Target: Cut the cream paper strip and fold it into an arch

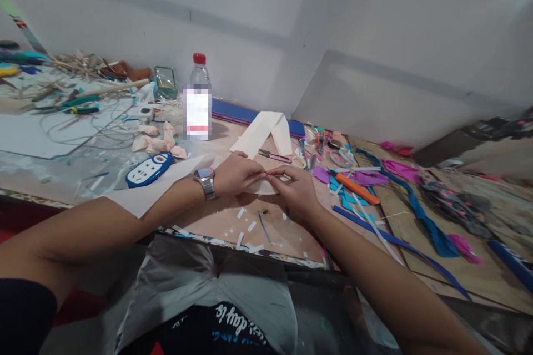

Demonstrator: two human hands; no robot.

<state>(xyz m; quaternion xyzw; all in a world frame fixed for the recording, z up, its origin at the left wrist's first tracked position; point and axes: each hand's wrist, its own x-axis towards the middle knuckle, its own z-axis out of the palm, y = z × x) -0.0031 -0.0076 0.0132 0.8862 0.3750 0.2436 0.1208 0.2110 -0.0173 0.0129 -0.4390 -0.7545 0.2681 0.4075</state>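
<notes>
My left hand [239,173], with a metal watch [205,177] at its wrist, meets my right hand [295,187] over the middle of the table. The fingertips of both are pinched together on a white paper strip [262,187], part of which shows just below them. Its exact shape between the fingers is hidden. One pale paper piece [145,191] extends left beneath my left forearm. Behind the hands, a folded cream paper strip [266,125] stands in a peak, with small thread snips [275,156] lying by it.
A red-capped bottle [200,75] stands near the wall. To the left lie a blue-and-white power strip [149,170], crumpled peach pieces [160,141] and pliers [81,111]. On the right are an orange cutter [357,187], a blue ribbon [416,205] and coloured scraps. Paper bits litter the front edge.
</notes>
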